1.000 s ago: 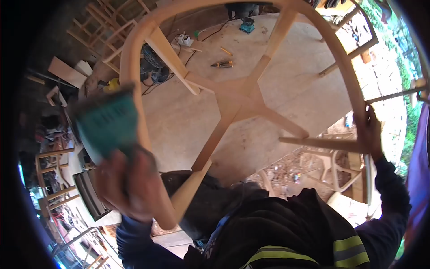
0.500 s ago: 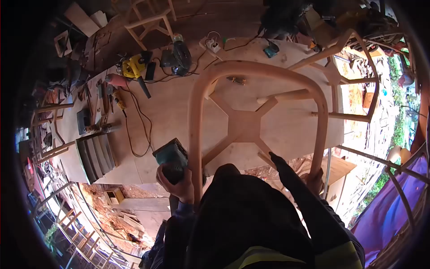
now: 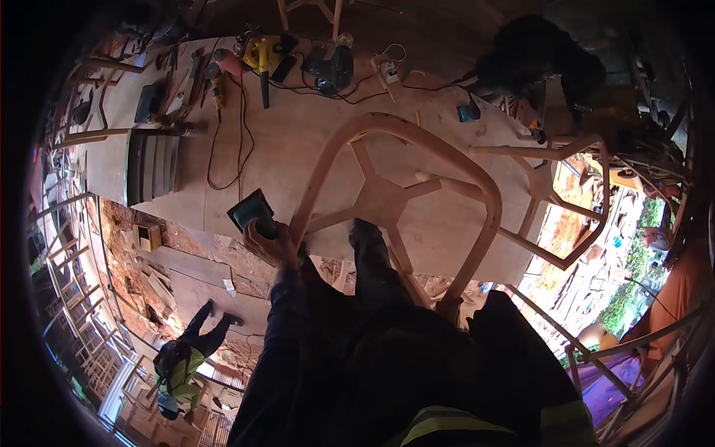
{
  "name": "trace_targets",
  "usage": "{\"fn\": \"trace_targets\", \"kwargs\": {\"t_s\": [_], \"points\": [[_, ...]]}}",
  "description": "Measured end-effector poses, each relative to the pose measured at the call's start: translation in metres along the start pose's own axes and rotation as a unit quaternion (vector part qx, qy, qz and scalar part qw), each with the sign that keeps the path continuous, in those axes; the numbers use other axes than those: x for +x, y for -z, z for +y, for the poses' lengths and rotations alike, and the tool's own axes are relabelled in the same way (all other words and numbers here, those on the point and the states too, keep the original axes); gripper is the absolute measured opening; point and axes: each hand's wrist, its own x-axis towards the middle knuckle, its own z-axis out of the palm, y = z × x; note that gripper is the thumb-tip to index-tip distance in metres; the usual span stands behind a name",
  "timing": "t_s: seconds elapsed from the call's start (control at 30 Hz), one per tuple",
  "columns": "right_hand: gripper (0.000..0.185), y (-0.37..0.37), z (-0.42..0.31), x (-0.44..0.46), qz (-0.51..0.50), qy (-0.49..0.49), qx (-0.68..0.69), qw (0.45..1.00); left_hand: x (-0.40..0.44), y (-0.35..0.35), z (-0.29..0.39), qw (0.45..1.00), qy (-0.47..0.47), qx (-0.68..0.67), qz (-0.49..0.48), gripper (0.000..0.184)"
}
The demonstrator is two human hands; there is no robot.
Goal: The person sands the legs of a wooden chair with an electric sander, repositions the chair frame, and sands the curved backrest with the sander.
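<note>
A wooden chair frame [image 3: 439, 145] with a bent, rounded rail and a flat cross-shaped brace leans in front of me at the bench. In my left hand [image 3: 269, 244] is a teal palm sander [image 3: 252, 211], tilted, with its squarish pad end facing away from me. That hand is beside the left end of the bent rail; whether the sander touches the wood I cannot tell. My right hand [image 3: 449, 307] is closed around the right end of the rail, its fingers partly in shadow. My dark clothing hides the lower part of the frame.
On the workbench [image 3: 283, 141] lie a yellow power tool [image 3: 262, 56], corded tools and a power strip [image 3: 389, 71]. Sanding sheets [image 3: 156, 167] are stacked at left. Another chair frame [image 3: 588, 212] stands right. A person [image 3: 186, 357] is at lower left; a dark figure [image 3: 540, 56] is behind the bench.
My view has turned, and the chair frame now sits slanted. The sander has come away from the rail's side and tilted. Another person has come into view at lower left.
</note>
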Motion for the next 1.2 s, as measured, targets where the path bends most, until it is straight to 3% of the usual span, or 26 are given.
{"fn": "trace_targets", "kwargs": {"t_s": [0.13,0.2,0.27,0.3,0.37,0.43,0.53,0.63,0.77,0.87,0.97,1.07,1.2], "points": [[0.102,0.068,-0.082,0.036,0.076,0.206,-0.044,0.975,0.000,-0.012,-0.008,1.000,0.027,-0.007,0.012,0.060],[0.119,0.095,-0.176,0.064,0.196,0.416,-0.097,0.883,0.001,-0.010,-0.011,0.999,0.038,0.000,-0.001,0.061],[0.122,0.120,-0.297,0.070,0.185,0.529,-0.117,0.820,0.003,-0.010,-0.009,0.999,0.031,-0.028,0.008,0.060],[0.123,0.115,-0.340,0.086,0.174,0.531,-0.162,0.814,0.002,-0.013,-0.011,0.999,0.044,-0.029,0.003,0.059],[0.118,0.114,-0.430,0.123,-0.046,0.528,-0.177,0.830,0.000,-0.012,-0.015,0.997,0.067,-0.036,-0.010,0.058],[0.111,0.093,-0.484,0.134,-0.163,0.437,-0.149,0.872,0.005,-0.012,-0.016,0.997,0.066,-0.038,0.001,0.058],[0.110,0.093,-0.499,0.136,-0.161,0.454,-0.213,0.850,0.002,-0.012,-0.018,0.995,0.085,-0.045,-0.005,0.058],[0.099,0.078,-0.489,0.182,-0.098,0.530,-0.220,0.813,0.004,-0.012,-0.017,0.993,0.107,-0.049,-0.006,0.059],[0.071,0.090,-0.503,0.140,-0.169,0.494,-0.153,0.839,0.004,-0.016,-0.019,0.994,0.095,-0.053,-0.006,0.060],[0.073,0.100,-0.510,0.111,-0.198,0.451,-0.160,0.855,0.005,-0.012,-0.015,0.992,0.108,-0.059,-0.010,0.062],[0.071,0.089,-0.504,0.158,-0.180,0.427,-0.187,0.866,0.006,-0.009,-0.013,0.990,0.119,-0.070,-0.001,0.063],[0.071,0.085,-0.503,0.161,-0.072,0.494,-0.232,0.835,0.004,-0.013,-0.014,0.985,0.152,-0.077,0.014,0.061],[0.071,0.089,-0.504,0.163,-0.114,0.477,-0.161,0.857,0.002,-0.015,-0.012,0.983,0.166,-0.068,0.044,0.062]]}}
